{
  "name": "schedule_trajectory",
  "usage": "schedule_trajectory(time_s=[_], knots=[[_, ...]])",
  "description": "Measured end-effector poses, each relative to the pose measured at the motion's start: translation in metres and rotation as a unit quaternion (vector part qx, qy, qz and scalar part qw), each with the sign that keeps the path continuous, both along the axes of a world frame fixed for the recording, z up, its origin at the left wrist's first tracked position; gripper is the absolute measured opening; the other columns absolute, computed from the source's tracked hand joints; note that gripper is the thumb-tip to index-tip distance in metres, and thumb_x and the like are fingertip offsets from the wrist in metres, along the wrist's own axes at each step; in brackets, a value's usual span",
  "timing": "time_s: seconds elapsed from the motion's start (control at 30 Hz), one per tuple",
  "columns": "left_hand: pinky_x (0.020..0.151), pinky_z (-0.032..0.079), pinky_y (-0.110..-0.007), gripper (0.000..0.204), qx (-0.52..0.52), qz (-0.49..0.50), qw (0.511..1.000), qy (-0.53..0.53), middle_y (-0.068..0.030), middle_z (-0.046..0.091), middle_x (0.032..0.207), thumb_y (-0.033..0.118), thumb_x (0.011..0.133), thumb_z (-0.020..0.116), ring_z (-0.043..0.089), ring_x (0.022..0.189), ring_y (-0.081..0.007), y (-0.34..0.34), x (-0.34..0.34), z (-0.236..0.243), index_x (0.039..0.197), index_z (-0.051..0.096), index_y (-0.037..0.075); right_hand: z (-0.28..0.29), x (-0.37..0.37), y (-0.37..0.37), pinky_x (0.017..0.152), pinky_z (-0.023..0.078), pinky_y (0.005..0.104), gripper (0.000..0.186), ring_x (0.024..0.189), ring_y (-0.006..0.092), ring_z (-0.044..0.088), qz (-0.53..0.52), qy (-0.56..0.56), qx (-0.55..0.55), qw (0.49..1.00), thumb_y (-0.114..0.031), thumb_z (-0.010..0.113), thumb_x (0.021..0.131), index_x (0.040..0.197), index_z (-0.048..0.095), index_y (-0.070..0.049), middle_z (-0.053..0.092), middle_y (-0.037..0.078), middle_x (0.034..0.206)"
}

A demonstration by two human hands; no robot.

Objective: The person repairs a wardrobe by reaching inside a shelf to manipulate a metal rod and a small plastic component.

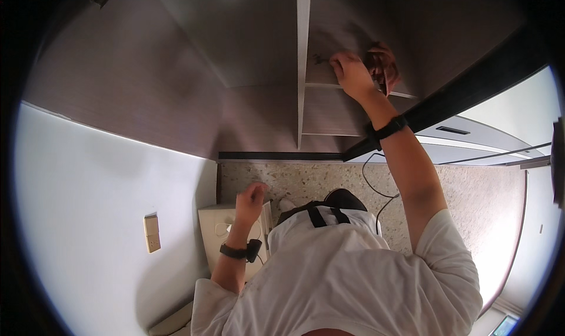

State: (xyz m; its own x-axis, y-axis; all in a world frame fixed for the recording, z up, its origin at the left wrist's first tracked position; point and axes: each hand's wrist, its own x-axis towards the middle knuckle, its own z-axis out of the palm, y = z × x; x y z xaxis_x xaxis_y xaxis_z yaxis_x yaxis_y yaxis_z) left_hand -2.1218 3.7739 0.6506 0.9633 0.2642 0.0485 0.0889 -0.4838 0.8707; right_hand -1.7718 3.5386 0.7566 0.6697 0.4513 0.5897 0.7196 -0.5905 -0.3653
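My right hand (352,72) reaches up into the right part of a brown cabinet (259,115), its fingers drawn together as in a pinch. Just left of the fingertips shows a small dark thing (319,59), too blurred to name; I cannot tell whether the fingers hold it. Close behind that hand, partly covered by it, is a crumpled-looking reddish-brown thing (385,65) whose kind is unclear. My left hand (251,197) hangs low in front of the cabinet, above the speckled floor, with its fingers curled in. Nothing shows in it.
A pale upright divider (302,59) splits the cabinet, and shelf edges (323,85) cross its right part. On the left stand a white wall with a socket plate (152,233) and a cream-coloured box-like unit (209,230). A black cable (376,192) hangs beside my right arm.
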Motion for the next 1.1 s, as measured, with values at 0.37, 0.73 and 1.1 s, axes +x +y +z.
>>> schedule_trajectory(time_s=[0.37,0.73,1.1], knots=[[0.05,0.035,-0.021,0.012,-0.033,0.072,0.996,-0.048,-0.0025,0.051,0.061,0.004,0.089,0.051,0.041,0.055,-0.0045,-0.048,0.063,0.037,0.095,0.061,0.004,-0.011,0.019,0.013,0.082,0.045,0.0432,0.01,0.094,0.0339,0.053,-0.007,0.014,-0.008,1.0,-0.014,0.065,0.077,0.087,0.064,-0.013,0.056,0.011,0.1],[0.053,0.033,-0.02,0.013,-0.089,0.102,0.988,-0.07,0.001,0.052,0.071,0.007,0.092,0.05,0.042,0.062,-0.0035,-0.097,0.123,0.116,0.098,0.06,0.0,0.024,-0.008,-0.005,0.074,0.048,0.0355,0.01,0.086,0.0254,0.059,0.094,0.141,0.18,0.969,-0.013,0.057,0.088,0.094,0.059,-0.005,0.061,0.011,0.09],[0.063,0.05,-0.028,0.023,-0.438,0.017,0.881,-0.181,-0.0118,0.063,0.088,0.018,0.093,0.051,0.063,0.072,-0.0189,-0.135,0.165,0.227,0.105,0.054,-0.001,0.104,-0.08,-0.033,0.076,0.047,0.0222,0.019,0.089,0.0131,0.058,0.358,0.204,0.346,0.843,0.011,0.057,0.083,0.1,0.056,0.002,0.057,0.01,0.1]])
